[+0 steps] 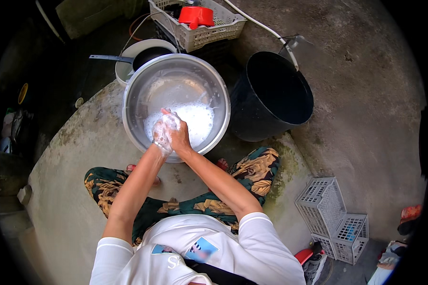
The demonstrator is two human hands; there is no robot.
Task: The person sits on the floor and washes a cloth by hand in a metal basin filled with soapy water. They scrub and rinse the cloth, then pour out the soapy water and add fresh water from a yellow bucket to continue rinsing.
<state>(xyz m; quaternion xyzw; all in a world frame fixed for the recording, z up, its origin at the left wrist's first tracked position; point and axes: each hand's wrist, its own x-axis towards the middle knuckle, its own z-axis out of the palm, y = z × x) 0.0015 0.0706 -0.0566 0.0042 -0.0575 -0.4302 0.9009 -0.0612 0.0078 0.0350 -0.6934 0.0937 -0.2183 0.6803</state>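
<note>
A wide metal basin [209, 80] stands before me with white suds [199, 121] in its near half. Both my hands are over the basin's near side, pressed together. My left hand [161, 132] is thickly coated in foam, and the foam hides most of its fingers. From the right, my right hand [179, 137] lies against it, its fingers curled round the left hand. Between the palms, whether anything is held cannot be seen.
Behind the basin, a white bucket [122, 71] carries a dark pan [150, 54]. At right stands a black bucket [254, 114] of dark water, with a white hose [266, 26] above. A crate [218, 35] holds a red scoop [196, 16]. Grey plastic baskets [323, 204] sit lower right.
</note>
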